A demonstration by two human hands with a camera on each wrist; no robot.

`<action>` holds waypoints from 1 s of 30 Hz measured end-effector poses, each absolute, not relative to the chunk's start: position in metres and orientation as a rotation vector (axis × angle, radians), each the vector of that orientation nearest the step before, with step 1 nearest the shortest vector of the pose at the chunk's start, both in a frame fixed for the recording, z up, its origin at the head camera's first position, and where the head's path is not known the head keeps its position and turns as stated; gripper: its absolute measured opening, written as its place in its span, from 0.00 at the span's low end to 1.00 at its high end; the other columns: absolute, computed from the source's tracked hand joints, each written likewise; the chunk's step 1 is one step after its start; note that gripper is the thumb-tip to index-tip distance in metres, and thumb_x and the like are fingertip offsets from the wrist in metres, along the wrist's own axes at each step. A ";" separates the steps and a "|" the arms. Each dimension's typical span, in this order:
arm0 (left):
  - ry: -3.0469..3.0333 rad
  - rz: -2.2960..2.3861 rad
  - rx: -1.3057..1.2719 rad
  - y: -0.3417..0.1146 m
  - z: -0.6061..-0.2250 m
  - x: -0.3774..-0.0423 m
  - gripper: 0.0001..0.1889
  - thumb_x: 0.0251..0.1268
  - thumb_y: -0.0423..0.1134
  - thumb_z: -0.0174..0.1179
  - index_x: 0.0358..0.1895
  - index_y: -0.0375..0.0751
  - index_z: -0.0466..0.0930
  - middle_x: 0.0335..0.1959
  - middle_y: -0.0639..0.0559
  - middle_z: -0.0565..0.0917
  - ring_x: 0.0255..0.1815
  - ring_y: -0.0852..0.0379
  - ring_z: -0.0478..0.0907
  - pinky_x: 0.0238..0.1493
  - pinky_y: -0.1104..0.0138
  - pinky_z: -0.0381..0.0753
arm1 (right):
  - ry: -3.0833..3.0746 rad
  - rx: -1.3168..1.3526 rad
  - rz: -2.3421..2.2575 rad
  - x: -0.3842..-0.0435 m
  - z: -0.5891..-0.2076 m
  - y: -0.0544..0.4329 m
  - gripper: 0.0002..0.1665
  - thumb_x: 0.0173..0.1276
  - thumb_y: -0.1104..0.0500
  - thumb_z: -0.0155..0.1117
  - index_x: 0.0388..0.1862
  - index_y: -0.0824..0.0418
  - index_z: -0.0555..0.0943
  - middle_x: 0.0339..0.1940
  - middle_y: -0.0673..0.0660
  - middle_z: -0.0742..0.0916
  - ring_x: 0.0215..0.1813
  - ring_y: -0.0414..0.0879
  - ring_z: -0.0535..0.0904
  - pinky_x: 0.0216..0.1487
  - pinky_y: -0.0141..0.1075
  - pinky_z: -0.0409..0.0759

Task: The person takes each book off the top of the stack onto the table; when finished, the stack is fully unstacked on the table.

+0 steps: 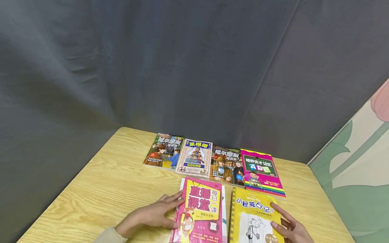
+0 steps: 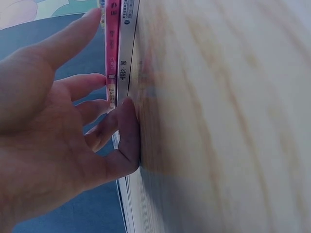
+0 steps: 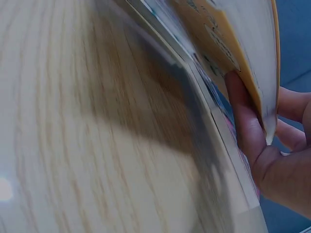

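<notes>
A pink book point(image 1: 202, 214) with a yellow panel lies on the wooden table, on top of a white-spined book point(image 2: 127, 48). My left hand point(image 1: 155, 213) rests along the left side of this pile, its fingertips touching the spines. To the right, a yellow comic-style book point(image 1: 254, 214) is tilted up off the surface below. My right hand point(image 1: 293, 229) grips its right edge, with fingers on both covers, as the right wrist view shows. Beneath the yellow book, the edges of other books point(image 3: 214, 114) show in that view.
Along the table's back edge lies a row of books: a detective book point(image 1: 164, 152), a cream book point(image 1: 194, 158), another detective book point(image 1: 226, 167) and a pink ABC book point(image 1: 262, 172). Behind hangs a dark grey curtain point(image 1: 188, 67). A floral wall point(image 1: 358, 175) borders the right.
</notes>
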State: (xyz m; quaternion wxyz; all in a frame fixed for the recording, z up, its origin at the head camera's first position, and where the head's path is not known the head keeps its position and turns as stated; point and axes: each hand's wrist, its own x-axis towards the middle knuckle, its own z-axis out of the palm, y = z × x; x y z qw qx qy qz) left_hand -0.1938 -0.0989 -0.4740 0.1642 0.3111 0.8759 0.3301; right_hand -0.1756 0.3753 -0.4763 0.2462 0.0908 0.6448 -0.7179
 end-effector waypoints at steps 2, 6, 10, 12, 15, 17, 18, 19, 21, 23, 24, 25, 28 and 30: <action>2.491 0.945 0.876 -0.100 -0.475 -0.194 0.43 0.59 0.57 0.63 0.75 0.50 0.56 0.79 0.52 0.46 0.70 0.48 0.55 0.66 0.44 0.63 | 1.751 0.234 -1.946 -0.177 -0.479 0.378 0.29 0.69 0.57 0.63 0.58 0.24 0.70 0.52 0.52 0.82 0.54 0.55 0.80 0.59 0.53 0.76; 2.486 0.963 0.868 -0.103 -0.476 -0.192 0.42 0.59 0.57 0.63 0.75 0.49 0.57 0.79 0.52 0.46 0.70 0.46 0.54 0.65 0.40 0.62 | 1.796 0.193 -1.898 -0.180 -0.486 0.377 0.44 0.70 0.57 0.62 0.77 0.36 0.52 0.53 0.55 0.83 0.53 0.57 0.81 0.56 0.52 0.78; 2.485 0.968 0.884 -0.103 -0.475 -0.192 0.42 0.59 0.57 0.63 0.75 0.49 0.56 0.79 0.51 0.46 0.68 0.50 0.56 0.65 0.43 0.64 | 1.838 0.221 -1.876 -0.182 -0.487 0.375 0.50 0.69 0.58 0.63 0.79 0.51 0.43 0.52 0.56 0.84 0.51 0.58 0.82 0.53 0.51 0.80; 2.485 0.960 0.890 -0.102 -0.474 -0.193 0.42 0.60 0.57 0.62 0.75 0.49 0.56 0.79 0.52 0.46 0.68 0.52 0.56 0.64 0.44 0.65 | 1.843 0.247 -1.878 -0.183 -0.487 0.375 0.51 0.68 0.58 0.64 0.79 0.50 0.44 0.52 0.57 0.84 0.51 0.58 0.82 0.53 0.50 0.80; 2.486 0.945 0.905 -0.101 -0.473 -0.194 0.42 0.60 0.58 0.61 0.76 0.50 0.55 0.79 0.52 0.46 0.68 0.51 0.56 0.64 0.45 0.66 | 1.847 0.255 -1.890 -0.185 -0.486 0.374 0.49 0.68 0.59 0.64 0.79 0.46 0.47 0.52 0.56 0.83 0.51 0.58 0.82 0.54 0.50 0.80; 2.486 0.942 0.915 -0.100 -0.472 -0.194 0.42 0.60 0.57 0.61 0.76 0.49 0.55 0.79 0.51 0.46 0.68 0.50 0.56 0.64 0.44 0.66 | 1.851 0.241 -1.895 -0.187 -0.486 0.373 0.48 0.68 0.59 0.63 0.79 0.45 0.48 0.52 0.56 0.83 0.51 0.57 0.82 0.54 0.51 0.80; 2.487 0.939 0.924 -0.100 -0.472 -0.194 0.42 0.61 0.57 0.61 0.76 0.49 0.55 0.79 0.50 0.46 0.68 0.50 0.57 0.64 0.44 0.66 | 1.855 0.233 -1.894 -0.189 -0.486 0.373 0.48 0.68 0.59 0.63 0.79 0.46 0.48 0.51 0.56 0.83 0.51 0.57 0.82 0.54 0.51 0.80; 2.489 0.934 0.930 -0.100 -0.472 -0.194 0.42 0.61 0.57 0.61 0.76 0.49 0.55 0.79 0.50 0.46 0.68 0.50 0.57 0.64 0.44 0.66 | 1.865 0.221 -1.890 -0.190 -0.485 0.373 0.48 0.69 0.59 0.63 0.79 0.48 0.47 0.52 0.56 0.83 0.51 0.57 0.82 0.54 0.52 0.80; 2.485 0.936 0.930 -0.099 -0.471 -0.193 0.42 0.61 0.56 0.61 0.76 0.48 0.55 0.79 0.50 0.46 0.68 0.50 0.57 0.64 0.45 0.66 | 1.912 0.209 -1.857 -0.192 -0.485 0.372 0.49 0.68 0.59 0.63 0.79 0.52 0.45 0.52 0.57 0.83 0.50 0.57 0.82 0.52 0.51 0.81; 2.486 0.937 0.931 -0.099 -0.470 -0.193 0.42 0.61 0.56 0.62 0.76 0.48 0.55 0.79 0.49 0.46 0.67 0.50 0.57 0.64 0.45 0.67 | 1.988 0.210 -1.804 -0.194 -0.484 0.372 0.50 0.67 0.58 0.64 0.78 0.56 0.45 0.51 0.57 0.84 0.47 0.56 0.83 0.49 0.50 0.82; 2.487 0.938 0.928 -0.099 -0.469 -0.193 0.42 0.61 0.56 0.62 0.76 0.47 0.55 0.79 0.50 0.46 0.68 0.50 0.57 0.64 0.45 0.67 | 2.029 0.219 -1.775 -0.195 -0.484 0.371 0.50 0.67 0.58 0.65 0.78 0.57 0.45 0.50 0.58 0.84 0.46 0.55 0.83 0.48 0.49 0.83; 2.484 0.943 0.921 -0.099 -0.469 -0.192 0.42 0.60 0.55 0.63 0.76 0.47 0.55 0.79 0.50 0.46 0.68 0.50 0.56 0.64 0.45 0.66 | 2.077 0.224 -1.742 -0.196 -0.484 0.371 0.51 0.66 0.58 0.65 0.78 0.58 0.45 0.50 0.58 0.84 0.45 0.55 0.83 0.46 0.49 0.84; 2.484 0.943 0.915 -0.099 -0.468 -0.192 0.42 0.60 0.55 0.63 0.75 0.47 0.55 0.79 0.50 0.46 0.68 0.51 0.56 0.64 0.46 0.67 | 2.191 0.276 -1.669 -0.197 -0.484 0.368 0.50 0.66 0.58 0.66 0.78 0.59 0.47 0.48 0.60 0.84 0.42 0.55 0.83 0.43 0.48 0.84; 2.480 0.948 0.906 -0.098 -0.468 -0.192 0.43 0.60 0.54 0.64 0.76 0.48 0.55 0.79 0.51 0.46 0.67 0.52 0.57 0.65 0.47 0.67 | 2.252 0.322 -1.635 -0.198 -0.484 0.364 0.48 0.66 0.59 0.66 0.78 0.59 0.50 0.48 0.61 0.83 0.40 0.55 0.82 0.42 0.49 0.85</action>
